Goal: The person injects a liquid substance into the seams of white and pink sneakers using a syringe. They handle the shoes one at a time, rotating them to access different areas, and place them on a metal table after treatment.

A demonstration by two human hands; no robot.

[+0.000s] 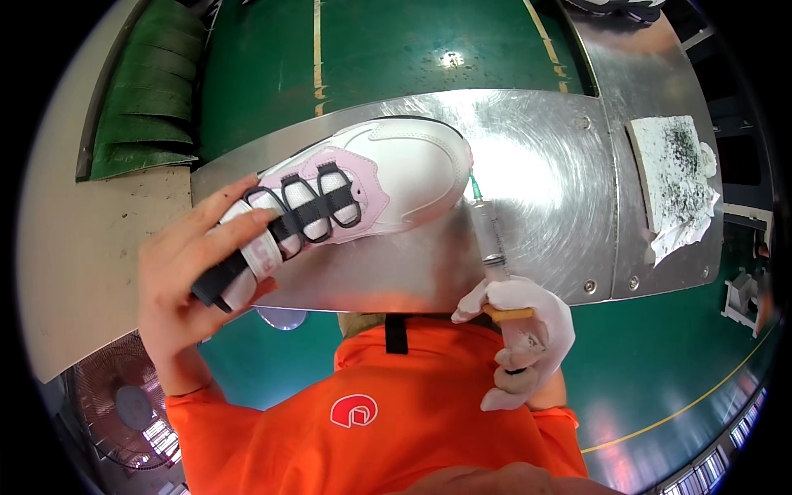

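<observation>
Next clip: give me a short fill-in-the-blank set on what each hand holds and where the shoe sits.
1. The left hand grips a white and ____ shoe by its strapped end.
2. The right hand wears a white ____ and holds a syringe.
3. The syringe's green tip points at the shoe's ____.
4. The shoe lies over a shiny ____ table.

Missing words: pink; glove; toe; metal

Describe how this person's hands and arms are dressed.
The left hand is bare, with no glove. The right hand wears a white glove that covers it to the wrist. Both arms come out of short orange sleeves of a shirt with a white emblem on it. I see no watch or rings.
</observation>
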